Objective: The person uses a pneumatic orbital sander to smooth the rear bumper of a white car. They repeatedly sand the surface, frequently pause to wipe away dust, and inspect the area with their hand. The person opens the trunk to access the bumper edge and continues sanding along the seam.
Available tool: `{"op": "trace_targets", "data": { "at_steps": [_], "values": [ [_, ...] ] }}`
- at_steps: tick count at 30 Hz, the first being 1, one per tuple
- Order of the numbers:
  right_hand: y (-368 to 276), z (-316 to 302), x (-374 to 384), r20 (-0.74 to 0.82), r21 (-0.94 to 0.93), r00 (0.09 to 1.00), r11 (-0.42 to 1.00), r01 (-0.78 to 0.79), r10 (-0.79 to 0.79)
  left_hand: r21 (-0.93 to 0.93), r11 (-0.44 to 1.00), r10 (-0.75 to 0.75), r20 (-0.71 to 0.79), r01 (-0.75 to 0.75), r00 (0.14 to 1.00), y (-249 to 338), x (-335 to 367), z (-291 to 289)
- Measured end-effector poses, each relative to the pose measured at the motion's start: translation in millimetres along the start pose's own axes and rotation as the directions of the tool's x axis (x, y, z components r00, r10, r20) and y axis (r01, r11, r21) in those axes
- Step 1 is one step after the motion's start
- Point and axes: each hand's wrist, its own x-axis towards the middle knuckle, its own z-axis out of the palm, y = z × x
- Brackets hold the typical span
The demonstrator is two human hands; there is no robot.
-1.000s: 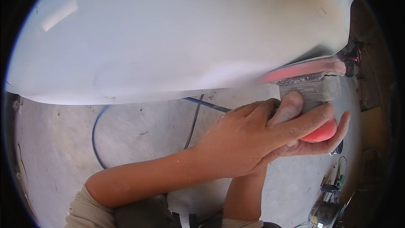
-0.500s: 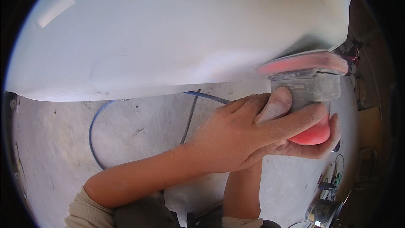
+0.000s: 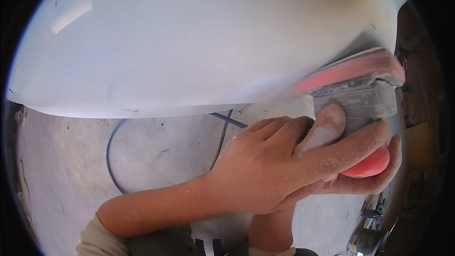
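Observation:
A dusty sander (image 3: 356, 102) with a red pad section, a translucent grey body and a red rounded end is at the right, its pad edge blurred. The pad lies against the lower right edge of a large glossy white curved panel (image 3: 166, 42). My left hand (image 3: 258, 166) is laid across the sander's body, its fingers wrapped round it. Mostly hidden beneath it, my right hand (image 3: 367, 187) curls its fingers under the red end. Pale dust coats both hands.
Below the panel is a grey concrete floor (image 3: 66, 161). A blue hose (image 3: 110, 156) and a dark cable (image 3: 220, 144) run over it. At the lower right stands a black container (image 3: 365, 242) among cords. A brown board (image 3: 418, 137) is at the right edge.
The sander and both hands have shifted right along the panel and a little lower in view. The sander is now more tilted, its right end higher.

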Motion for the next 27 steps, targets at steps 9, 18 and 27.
{"op": "trace_targets", "data": {
  "at_steps": [9,18,27],
  "values": [
    [-1,2,3,-0.013,0.018,1.000,1.000,-0.014,0.014,0.042,0.999,0.005,-0.085,-0.001,0.996,8,5,-5],
    [-4,-2,11,-0.019,0.020,0.999,0.999,-0.044,0.044,0.013,1.000,-0.011,-0.062,0.012,0.998,12,5,-5],
    [-10,-5,8,-0.005,0.026,0.999,0.998,-0.049,0.049,0.068,0.998,-0.004,-0.061,0.009,0.998,3,5,10]
  ]
}}
